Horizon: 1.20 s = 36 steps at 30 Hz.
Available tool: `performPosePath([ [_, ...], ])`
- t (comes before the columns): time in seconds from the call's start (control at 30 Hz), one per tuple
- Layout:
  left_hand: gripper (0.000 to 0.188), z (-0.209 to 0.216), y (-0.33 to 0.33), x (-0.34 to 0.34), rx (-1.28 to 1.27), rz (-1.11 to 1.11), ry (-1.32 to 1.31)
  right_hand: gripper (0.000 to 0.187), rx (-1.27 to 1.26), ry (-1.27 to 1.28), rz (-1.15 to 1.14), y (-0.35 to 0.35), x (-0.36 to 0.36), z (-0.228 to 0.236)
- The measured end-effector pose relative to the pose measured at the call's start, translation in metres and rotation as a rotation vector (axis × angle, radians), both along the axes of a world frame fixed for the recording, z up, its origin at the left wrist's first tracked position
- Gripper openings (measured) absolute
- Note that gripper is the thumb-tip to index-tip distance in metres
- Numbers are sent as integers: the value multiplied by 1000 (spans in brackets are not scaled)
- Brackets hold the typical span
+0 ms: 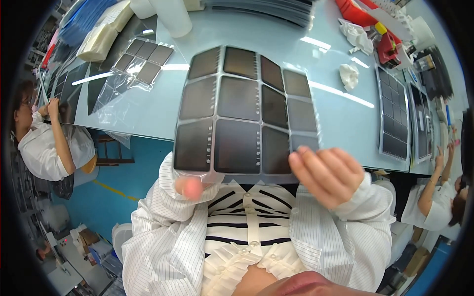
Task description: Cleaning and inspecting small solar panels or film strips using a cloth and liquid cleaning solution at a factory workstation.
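Note:
Up in front of my chest is a clear plastic tray [237, 98] with several dark rectangular panels set in rows, tilted so its face shows. My left hand [190, 188] grips its near left corner; only the thumb shows plainly and the other fingers are hidden behind the tray. At the near right corner my right hand [328, 173] has its fingers together, with the fingertips pressed on the edge. Both hands are slightly blurred.
A glass-topped table [340, 116] lies beyond. On it are a bagged panel sheet [144, 60], a white cylinder [174, 18], crumpled white tissue [349, 76], panel trays [393, 113] at right and a red bin [355, 12]. Co-workers sit left [47, 148] and right [432, 204].

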<state>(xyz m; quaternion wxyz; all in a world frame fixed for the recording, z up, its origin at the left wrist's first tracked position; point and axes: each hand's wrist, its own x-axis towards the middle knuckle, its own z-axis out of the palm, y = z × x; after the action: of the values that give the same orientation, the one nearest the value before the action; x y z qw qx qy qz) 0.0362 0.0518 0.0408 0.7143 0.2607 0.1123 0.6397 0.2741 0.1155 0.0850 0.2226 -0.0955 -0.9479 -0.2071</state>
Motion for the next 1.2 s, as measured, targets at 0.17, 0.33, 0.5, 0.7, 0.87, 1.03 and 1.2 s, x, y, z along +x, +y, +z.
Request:
performPosePath([
  [0.17, 42, -3, -10, -12, -21, 38, 43, 42, -529, 74, 296, -18, 1, -8],
  [0.33, 45, 14, -1, -10, -139, 203, 251, 65, -531, 616, -320, 10, 18, 1],
  [0.5, 50, 8, 1, -10, -118, 43, 530, 40, -1798, 928, -185, 25, 38, -20],
  [0.7, 47, -5, 8, -12, -15, 48, 709, 21, -1789, 949, -273, 22, 46, -32],
  [0.87, 25, -6, 5, -14, -34, 151, 1038, 19, -1858, 986, -208, 26, 58, -41],
  [1.03, 16, -3, 8, -4, 61, 308, 1137, 19, -1686, 934, -370, 24, 57, -38],
  [1.2, 14, 5, 12, 3, 135, 373, 1123, 15, -1642, 966, -376, 26, 65, -34],
])
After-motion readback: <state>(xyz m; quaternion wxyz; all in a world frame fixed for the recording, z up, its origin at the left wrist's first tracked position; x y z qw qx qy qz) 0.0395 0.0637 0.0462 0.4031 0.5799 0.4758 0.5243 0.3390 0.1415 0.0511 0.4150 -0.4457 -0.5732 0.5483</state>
